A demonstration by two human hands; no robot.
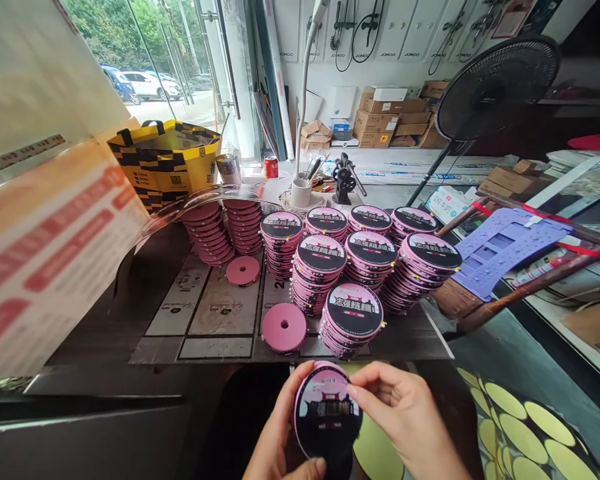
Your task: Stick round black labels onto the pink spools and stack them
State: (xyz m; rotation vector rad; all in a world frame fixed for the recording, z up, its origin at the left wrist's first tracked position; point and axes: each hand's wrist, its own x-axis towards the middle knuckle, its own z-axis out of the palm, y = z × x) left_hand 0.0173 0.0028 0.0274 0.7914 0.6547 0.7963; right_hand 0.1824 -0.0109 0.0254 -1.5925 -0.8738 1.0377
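My left hand (285,427) is wrapped round a pink disc-shaped spool (329,413) with a black and pink printed label on its face, tilted toward me below the table edge. At the label's upper right edge, the thumb and forefinger of my right hand (400,407) are pinched together; what lies between them is too small to make out. Beneath the hands, a pale yellow round sheet (377,447) shows on my lap. Stacks of labelled pink spools (354,313) stand on the table just beyond. A bare pink spool (284,327) lies beside the nearest stack.
Unlabelled pink spools (207,233) are stacked at the back left, one lying singly (243,271). A yellow bag (170,167), red can (271,168) and white cup (301,193) stand behind. Several yellow round sheets (520,427) lie on the right. A black fan (497,90) and purple chair (510,247) flank the table.
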